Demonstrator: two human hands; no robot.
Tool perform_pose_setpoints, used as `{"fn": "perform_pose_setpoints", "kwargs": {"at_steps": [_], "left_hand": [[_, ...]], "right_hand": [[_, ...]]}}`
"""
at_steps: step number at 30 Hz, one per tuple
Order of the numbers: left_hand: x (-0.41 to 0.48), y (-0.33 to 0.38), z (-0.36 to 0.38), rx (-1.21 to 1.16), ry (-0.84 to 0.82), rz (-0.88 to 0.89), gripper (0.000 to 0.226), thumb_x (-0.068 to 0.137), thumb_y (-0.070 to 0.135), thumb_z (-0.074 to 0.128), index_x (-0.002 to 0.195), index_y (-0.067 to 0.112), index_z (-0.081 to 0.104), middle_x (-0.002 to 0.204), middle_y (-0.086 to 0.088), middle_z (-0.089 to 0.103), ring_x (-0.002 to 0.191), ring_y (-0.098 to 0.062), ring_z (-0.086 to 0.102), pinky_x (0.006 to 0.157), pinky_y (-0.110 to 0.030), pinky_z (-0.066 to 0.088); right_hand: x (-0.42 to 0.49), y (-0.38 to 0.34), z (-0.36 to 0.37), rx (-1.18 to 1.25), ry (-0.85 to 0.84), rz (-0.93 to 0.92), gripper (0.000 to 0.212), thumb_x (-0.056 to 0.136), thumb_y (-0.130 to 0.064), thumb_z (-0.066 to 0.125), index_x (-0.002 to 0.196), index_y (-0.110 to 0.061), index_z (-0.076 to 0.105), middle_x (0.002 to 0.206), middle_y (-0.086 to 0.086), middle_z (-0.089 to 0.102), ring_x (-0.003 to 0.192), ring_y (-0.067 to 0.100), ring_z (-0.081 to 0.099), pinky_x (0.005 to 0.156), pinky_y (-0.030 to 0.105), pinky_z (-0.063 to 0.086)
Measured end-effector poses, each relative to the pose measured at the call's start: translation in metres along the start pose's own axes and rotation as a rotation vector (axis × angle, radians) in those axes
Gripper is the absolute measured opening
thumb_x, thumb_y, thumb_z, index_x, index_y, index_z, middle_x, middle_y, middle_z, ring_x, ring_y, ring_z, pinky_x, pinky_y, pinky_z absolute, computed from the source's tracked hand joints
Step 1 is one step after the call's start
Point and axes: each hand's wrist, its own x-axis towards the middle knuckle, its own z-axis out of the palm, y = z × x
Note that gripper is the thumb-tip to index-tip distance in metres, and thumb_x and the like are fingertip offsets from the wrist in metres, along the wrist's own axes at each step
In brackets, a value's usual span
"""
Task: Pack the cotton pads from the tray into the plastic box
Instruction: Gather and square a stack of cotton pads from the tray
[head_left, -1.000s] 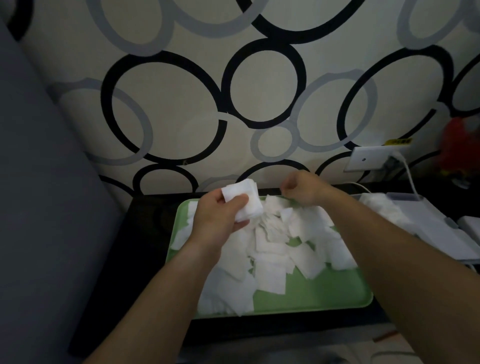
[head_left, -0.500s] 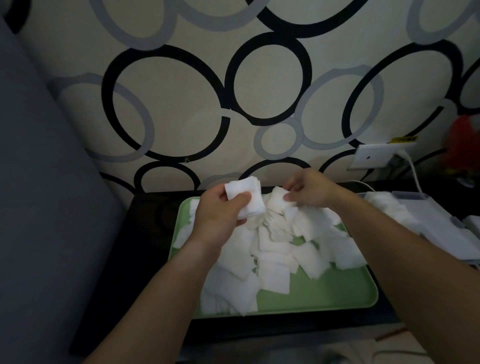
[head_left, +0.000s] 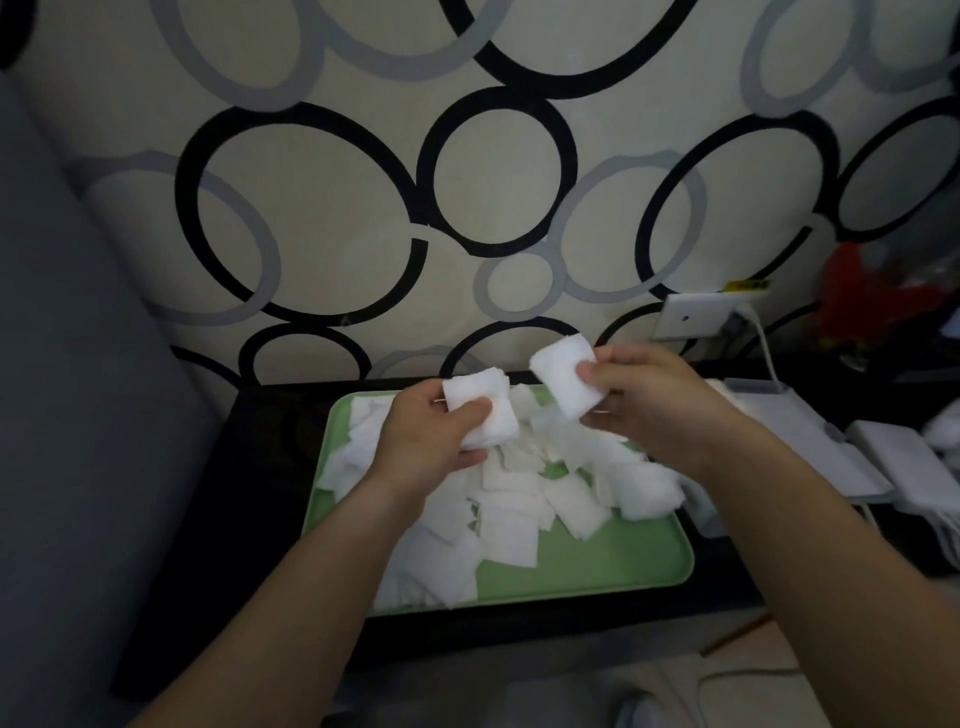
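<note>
Left hand (head_left: 436, 441) gripped a small stack (head_left: 480, 410) of pads, thumb across the front face, fingers curled behind. Right hand (head_left: 649, 400) pinched a pad (head_left: 563, 376), thumb on front, fingers behind. It might have been more than one layer, I couldn't tell. Both hands were up over the far end of the tray (head_left: 623, 566), clear of the loose pads (head_left: 519, 509) heaped on it.

The relation that mattered: the pad sat right of the stack and a bit higher, near it but not touching. The stack stood roughly upright, face toward me. The pad was tilted, top leaning left toward the stack, long side running down to the right. My guess for the merge: right hand goes left and down and rotates the pad so its edges square with the stack before the left thumb clamps it.

Box (head_left: 810, 441): I took the pale flat thing just right of the tray on the dark table (head_left: 270, 493) for it. Couldn't tell if it was open or lidded. It lay on the right hand's side, so that hand was nearer; the left would've had to cross over the tray.

Progress looked early. Loose pads covered the tray's left and middle, green showing mainly at the near right. Risk: pads are thin, and poor alignment would fan the stack out on transfer.
</note>
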Motion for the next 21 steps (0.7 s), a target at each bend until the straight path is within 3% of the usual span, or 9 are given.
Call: {"fn": "perform_pose_setpoints", "kwargs": {"at_steps": [2, 5, 13, 17, 21], "left_hand": [[-0.003, -0.001, 0.003, -0.006, -0.028, -0.013, 0.016, 0.089, 0.013, 0.072, 0.103, 0.017, 0.067, 0.105, -0.004, 0.07, 0.092, -0.019, 0.07, 0.064, -0.029, 0.061], [-0.008, -0.001, 0.007, -0.016, -0.074, 0.007, 0.015, 0.089, 0.014, 0.072, 0.104, 0.016, 0.068, 0.098, -0.002, 0.075, 0.081, -0.013, 0.074, 0.062, -0.026, 0.059], [-0.011, -0.002, 0.011, -0.001, -0.143, 0.035, 0.027, 0.094, 0.012, 0.064, 0.121, 0.011, 0.066, 0.106, -0.005, 0.076, 0.094, -0.018, 0.074, 0.07, -0.029, 0.06], [-0.01, -0.002, 0.016, 0.008, -0.155, 0.028, 0.025, 0.097, 0.014, 0.06, 0.121, 0.012, 0.066, 0.105, -0.005, 0.076, 0.094, -0.019, 0.074, 0.07, -0.029, 0.06], [-0.01, -0.002, 0.021, -0.007, -0.194, 0.013, 0.024, 0.097, 0.013, 0.057, 0.118, 0.014, 0.069, 0.107, -0.006, 0.075, 0.099, -0.022, 0.073, 0.075, -0.032, 0.06]], "right_hand": [[-0.011, 0.005, 0.01, 0.15, -0.037, 0.021, 0.012, 0.093, -0.01, 0.063, 0.103, -0.005, 0.065, 0.091, 0.008, 0.072, 0.08, 0.019, 0.07, 0.073, 0.031, 0.055], [-0.017, 0.017, 0.027, 0.172, -0.063, 0.01, 0.022, 0.092, -0.01, 0.063, 0.113, -0.004, 0.065, 0.098, 0.012, 0.072, 0.086, 0.021, 0.068, 0.071, 0.029, 0.053], [-0.01, 0.028, 0.043, 0.093, 0.003, -0.006, 0.021, 0.088, -0.014, 0.07, 0.108, -0.011, 0.071, 0.097, 0.004, 0.074, 0.086, 0.015, 0.067, 0.078, 0.032, 0.048], [-0.009, 0.029, 0.042, 0.069, 0.066, -0.034, 0.019, 0.087, -0.013, 0.072, 0.106, -0.01, 0.071, 0.102, 0.01, 0.074, 0.089, 0.018, 0.066, 0.079, 0.033, 0.049], [-0.01, 0.033, 0.045, -0.017, 0.149, -0.129, 0.014, 0.087, -0.012, 0.071, 0.101, -0.011, 0.069, 0.09, 0.004, 0.07, 0.084, 0.016, 0.066, 0.072, 0.029, 0.051]]}}
